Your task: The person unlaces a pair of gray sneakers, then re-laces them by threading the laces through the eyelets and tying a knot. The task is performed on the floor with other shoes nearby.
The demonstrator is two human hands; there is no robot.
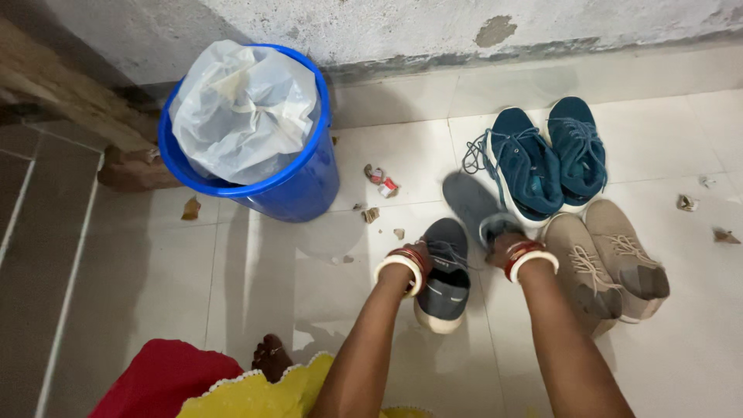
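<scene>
1. Both arms reach down and away from the camera toward a pair of dark grey shoes on the tiled floor, each wrist stacked with red and white bangles.
2. Left hand is down at the near grey shoe. The fingers are tucked behind the wrist and into the shoe's opening, so I honestly can't tell if the grip is clenched or loose; it's touching the shoe for sure.
3. That shoe sits flat on its pale sole, long axis running roughly near-to-far, with one end toward the camera and the other toward the wall.
4. Right hand is on the far grey shoe, and that one's tipped up so its grey sole faces the camera. Long axis slants up-left, pointing toward the bucket side. The grip looks closed on its lower end, but the fingers are mostly hidden.
5. Just right of that hand is a beige pair of sneakers, side by side, angled diagonally.
6. Beyond them is a teal lace-up pair, near the wall.
7. Off to the left is a blue bucket lined with a clear plastic bag, and bits of paper litter are scattered on the tiles.
8. Yellow and red fabric shows at the bottom edge, with toes peeking out.
</scene>
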